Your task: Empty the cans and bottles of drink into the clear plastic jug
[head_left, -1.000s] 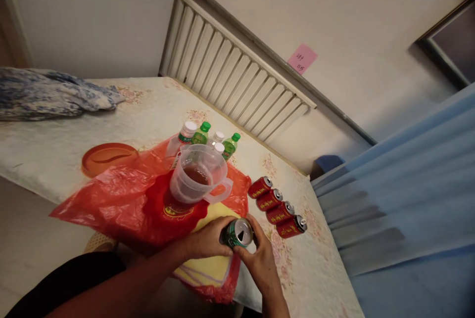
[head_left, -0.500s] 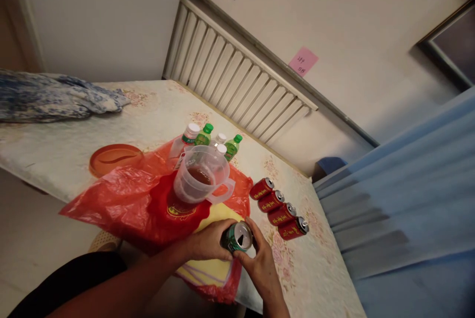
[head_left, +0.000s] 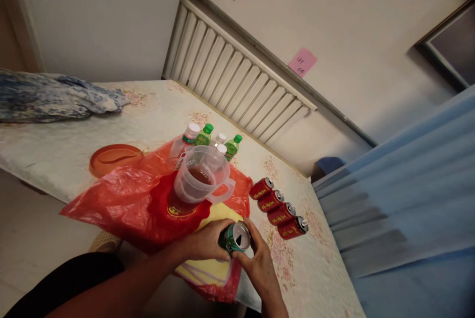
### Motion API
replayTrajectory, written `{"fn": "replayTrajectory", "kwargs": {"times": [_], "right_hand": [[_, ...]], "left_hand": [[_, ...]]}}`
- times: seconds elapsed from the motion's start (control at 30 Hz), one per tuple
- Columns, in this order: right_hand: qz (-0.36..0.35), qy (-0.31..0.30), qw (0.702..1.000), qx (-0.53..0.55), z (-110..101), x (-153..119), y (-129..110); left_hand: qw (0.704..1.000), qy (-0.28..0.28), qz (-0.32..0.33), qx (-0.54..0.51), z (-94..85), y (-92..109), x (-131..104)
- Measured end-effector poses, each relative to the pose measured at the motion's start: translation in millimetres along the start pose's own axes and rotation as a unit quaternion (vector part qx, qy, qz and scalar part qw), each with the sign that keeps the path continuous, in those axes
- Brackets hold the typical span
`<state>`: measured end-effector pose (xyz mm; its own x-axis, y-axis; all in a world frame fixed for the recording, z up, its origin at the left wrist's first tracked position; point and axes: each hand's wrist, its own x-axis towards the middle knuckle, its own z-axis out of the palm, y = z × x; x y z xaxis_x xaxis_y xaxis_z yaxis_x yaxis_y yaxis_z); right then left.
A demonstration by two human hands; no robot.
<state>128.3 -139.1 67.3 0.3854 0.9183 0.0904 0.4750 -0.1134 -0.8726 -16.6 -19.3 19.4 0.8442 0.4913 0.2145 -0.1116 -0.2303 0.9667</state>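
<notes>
A green can (head_left: 235, 238) with an opened top is held above a yellow cloth (head_left: 211, 268). My left hand (head_left: 208, 241) grips it from the left, and my right hand (head_left: 258, 258) has its thumb and fingers round the right side. Beyond my hands a clear plastic jug (head_left: 198, 174) holds brown liquid and stands on a red patterned piece (head_left: 158, 204). A row of several red cans (head_left: 282, 213) is on the tablecloth to the right of my hands.
Behind the jug stand several bottles (head_left: 232, 147) with green or white caps. An orange lid (head_left: 115, 159) lies left, beside a red plastic bag (head_left: 122, 189). Blue-and-white fabric (head_left: 55, 98) rests at the far left. A radiator (head_left: 237, 70) lines the wall.
Both hands and the green can have shifted very slightly to the left. The jug, bottles and red cans look unmoved.
</notes>
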Motion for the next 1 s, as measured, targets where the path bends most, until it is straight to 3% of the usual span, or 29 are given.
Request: {"fn": "replayTrajectory", "kwargs": {"times": [0.3,0.6,0.87,1.0], "right_hand": [[-0.002,-0.021,0.99,0.138,-3.4,7.9,-3.4],[-0.017,0.025,0.969,0.245,13.3,65.7,-15.1],[-0.058,-0.079,0.974,0.202,49.0,93.8,-48.3],[-0.067,-0.113,0.962,0.241,60.5,103.6,-54.4]], "left_hand": [[0.998,-0.008,-0.024,-0.054,-13.1,12.6,-9.9],[0.993,-0.026,-0.071,-0.087,-25.0,6.6,-20.1],[0.995,-0.045,-0.081,-0.046,-31.9,9.0,-26.6],[0.995,-0.055,-0.079,-0.015,-37.0,13.3,-30.2]]}}
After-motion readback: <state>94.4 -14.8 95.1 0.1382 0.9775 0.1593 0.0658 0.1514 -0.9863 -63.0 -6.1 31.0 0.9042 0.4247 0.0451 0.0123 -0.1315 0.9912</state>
